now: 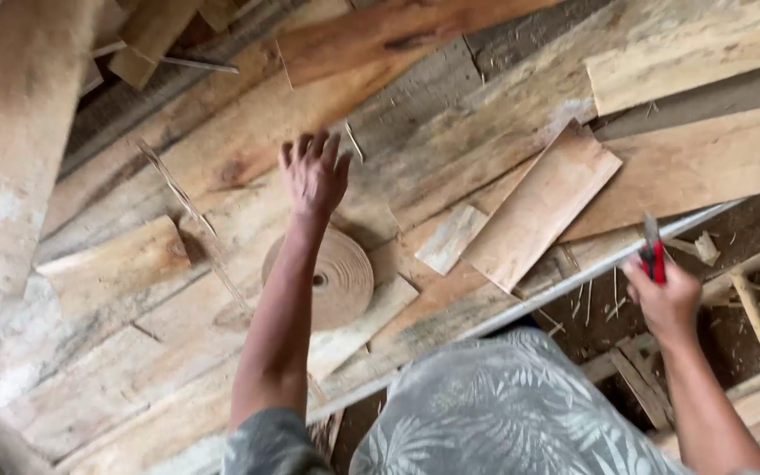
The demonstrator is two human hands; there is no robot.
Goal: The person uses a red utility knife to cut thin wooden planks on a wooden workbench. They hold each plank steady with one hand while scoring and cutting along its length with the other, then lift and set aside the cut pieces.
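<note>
My left hand (313, 171) reaches forward over the wooden planks (450, 132) with its fingers spread and nothing in it. Just behind its wrist lies a flat roll of brown tape-like strip (345, 281) on the planks. My right hand (664, 299) is at the right, closed around a red-handled cutter (654, 251) whose dark blade end points up. A short rectangular board (543, 207) lies loose between the two hands.
Rough planks and offcuts cover the surface, with a small pale scrap (450, 239) beside the short board. A metal edge strip (573, 281) runs along the front. Wood sticks and shavings litter the dark ground (749, 308) at the right.
</note>
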